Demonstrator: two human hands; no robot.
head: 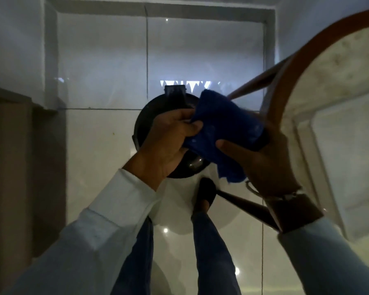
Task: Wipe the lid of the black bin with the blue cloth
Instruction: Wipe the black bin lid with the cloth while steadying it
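Observation:
The black bin (pixel 151 111) stands on the glossy white floor straight below me, seen from above, its round lid mostly hidden behind my hands. The blue cloth (pixel 224 133) is stretched between both hands above the bin. My left hand (pixel 168 141) pinches the cloth's left edge with thumb and fingers. My right hand (pixel 262 160) grips its right side, thumb on top. A loose corner of the cloth hangs down at the bottom. Whether the cloth touches the lid I cannot tell.
A round table (pixel 332 103) with a brown rim and pale top fills the right side; its brown legs (pixel 251 86) slant close to the bin. A brown cabinet (pixel 11 158) stands at the left. My shoe (pixel 205 192) and legs are just in front of the bin.

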